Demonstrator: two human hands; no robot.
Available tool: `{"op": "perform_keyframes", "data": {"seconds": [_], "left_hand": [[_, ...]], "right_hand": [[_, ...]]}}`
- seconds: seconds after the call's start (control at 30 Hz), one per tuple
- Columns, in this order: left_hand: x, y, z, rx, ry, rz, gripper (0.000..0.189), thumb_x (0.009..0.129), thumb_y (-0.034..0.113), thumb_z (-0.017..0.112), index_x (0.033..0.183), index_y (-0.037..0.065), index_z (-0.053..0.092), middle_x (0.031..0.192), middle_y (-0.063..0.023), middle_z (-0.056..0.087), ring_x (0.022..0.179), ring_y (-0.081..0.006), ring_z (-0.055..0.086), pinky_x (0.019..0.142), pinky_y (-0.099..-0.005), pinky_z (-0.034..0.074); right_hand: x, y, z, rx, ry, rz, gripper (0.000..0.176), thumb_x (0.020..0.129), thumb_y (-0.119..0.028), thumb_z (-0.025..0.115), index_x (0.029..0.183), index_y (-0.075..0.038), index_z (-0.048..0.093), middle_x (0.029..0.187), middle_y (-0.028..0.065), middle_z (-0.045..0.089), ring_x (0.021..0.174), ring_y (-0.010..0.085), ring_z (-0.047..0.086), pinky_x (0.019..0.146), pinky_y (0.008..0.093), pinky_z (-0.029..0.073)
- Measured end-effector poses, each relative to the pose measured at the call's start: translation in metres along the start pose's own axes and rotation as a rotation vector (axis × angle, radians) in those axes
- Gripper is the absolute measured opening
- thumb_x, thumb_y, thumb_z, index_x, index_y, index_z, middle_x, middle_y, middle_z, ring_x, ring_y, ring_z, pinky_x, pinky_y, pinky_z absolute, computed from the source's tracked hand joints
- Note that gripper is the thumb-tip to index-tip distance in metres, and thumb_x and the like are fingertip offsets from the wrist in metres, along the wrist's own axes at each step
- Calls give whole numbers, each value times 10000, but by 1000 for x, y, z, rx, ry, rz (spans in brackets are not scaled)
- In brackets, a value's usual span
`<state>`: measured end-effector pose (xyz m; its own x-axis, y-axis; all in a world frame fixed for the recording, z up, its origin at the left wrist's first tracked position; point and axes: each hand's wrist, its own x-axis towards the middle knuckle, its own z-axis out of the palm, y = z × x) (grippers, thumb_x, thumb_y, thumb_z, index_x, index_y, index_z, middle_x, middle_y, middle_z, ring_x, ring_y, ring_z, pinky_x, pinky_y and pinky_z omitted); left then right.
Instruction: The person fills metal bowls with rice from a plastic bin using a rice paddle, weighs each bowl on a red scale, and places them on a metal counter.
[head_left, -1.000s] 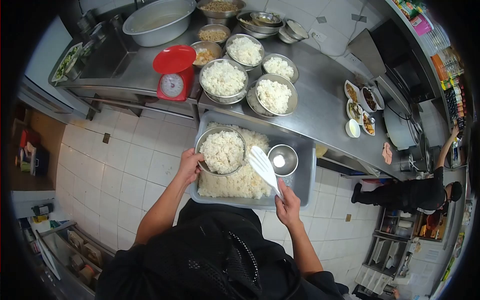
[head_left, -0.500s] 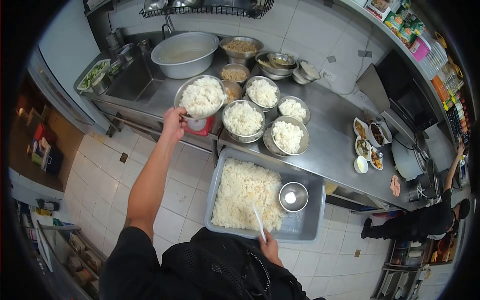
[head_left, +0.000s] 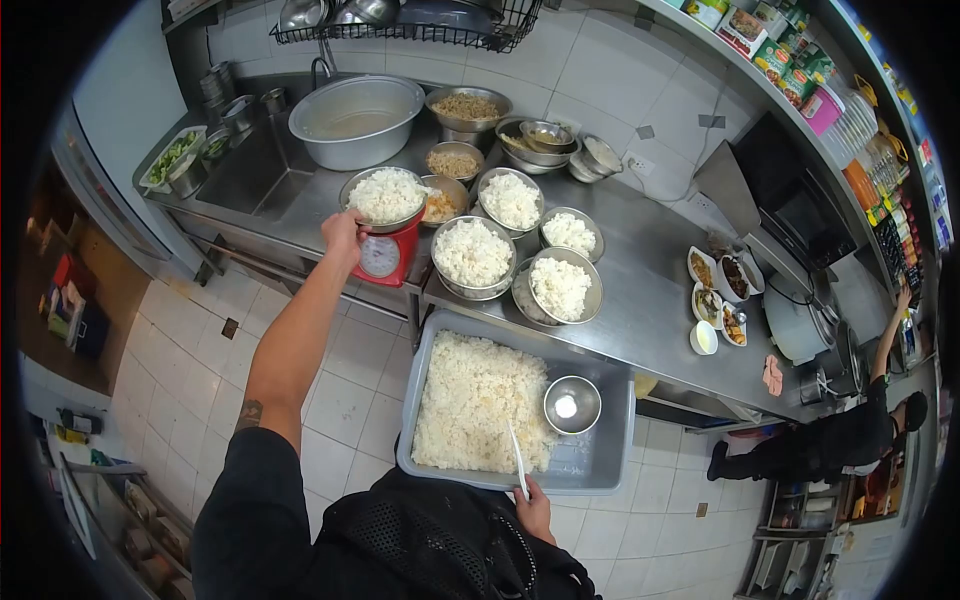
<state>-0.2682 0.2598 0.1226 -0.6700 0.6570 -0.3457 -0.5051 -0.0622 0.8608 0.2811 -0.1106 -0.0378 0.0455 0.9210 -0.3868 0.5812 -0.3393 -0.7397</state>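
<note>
My left hand (head_left: pixel 343 236) grips the near rim of a metal bowl heaped with white rice (head_left: pixel 386 196). The bowl sits over a red kitchen scale (head_left: pixel 408 248) whose round dial faces me. Low in front of my body, my right hand (head_left: pixel 533 512) is closed around the handle of a white rice paddle (head_left: pixel 518 458). The paddle's tip rests at the cooked rice (head_left: pixel 478 405) spread in a large grey tub (head_left: pixel 612 455). Inside that tub, right of the rice, lies a small metal bowl (head_left: pixel 572 404).
Several rice-filled metal bowls (head_left: pixel 473 252) crowd the steel counter (head_left: pixel 650 290) right of the scale. Behind them stand bowls of brown food (head_left: pixel 467 106) and a big grey basin (head_left: pixel 357 120) beside the sink (head_left: pixel 262 170). Small dishes (head_left: pixel 704 305) sit farther right. Another person (head_left: pixel 825 440) stands at far right.
My left hand has lowered the rice bowl onto the red scale, and more of the dial now shows. My right hand still holds the paddle at the tub. The view has shifted slightly.
</note>
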Motion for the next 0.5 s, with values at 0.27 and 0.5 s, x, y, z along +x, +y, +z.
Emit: {"op": "perform_keyframes", "data": {"seconds": [0.27, 0.5], "left_hand": [[-1, -6, -6, -44, -67, 26, 148, 853, 43, 668, 838, 54, 521, 692, -49, 536, 564, -184, 637, 475, -263, 510], [-10, -2, -10, -94, -97, -1, 119, 884, 62, 641, 838, 46, 533, 676, -39, 524, 557, -182, 621, 497, -271, 538]], "right_hand": [[10, 32, 18, -17, 19, -69, 510, 938, -298, 680, 1391, -80, 602, 995, 231, 740, 810, 329, 724, 767, 420, 550], [15, 39, 17, -28, 8, -125, 521, 923, -283, 697, 1391, -77, 605, 1132, 255, 718, 874, 348, 724, 828, 428, 548]]}}
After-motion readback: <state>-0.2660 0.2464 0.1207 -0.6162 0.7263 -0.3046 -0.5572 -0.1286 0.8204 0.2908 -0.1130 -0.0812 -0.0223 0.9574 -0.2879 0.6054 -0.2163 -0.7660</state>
